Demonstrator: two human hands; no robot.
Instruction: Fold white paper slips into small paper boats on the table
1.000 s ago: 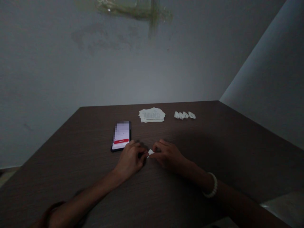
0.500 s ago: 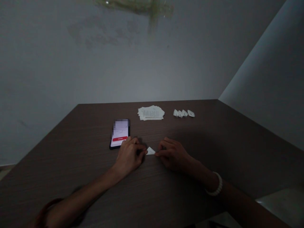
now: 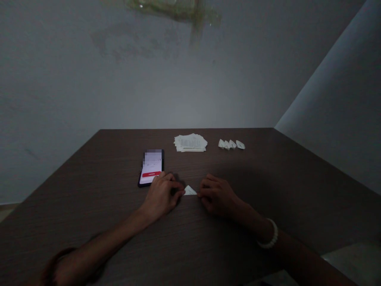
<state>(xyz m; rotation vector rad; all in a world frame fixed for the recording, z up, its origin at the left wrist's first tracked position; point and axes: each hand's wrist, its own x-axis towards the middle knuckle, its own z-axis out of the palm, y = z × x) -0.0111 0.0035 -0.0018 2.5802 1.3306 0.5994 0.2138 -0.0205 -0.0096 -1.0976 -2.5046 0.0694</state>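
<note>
As the left hand [image 3: 162, 195] and right hand [image 3: 217, 195] pinch a paper triangle [image 3: 189, 191], the phone screen [image 3: 151, 167] is blurred.

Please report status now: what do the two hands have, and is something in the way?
Left hand and right hand at folded white paper triangle, one on each side. Phone beside left hand, not blocking the paper.
</note>
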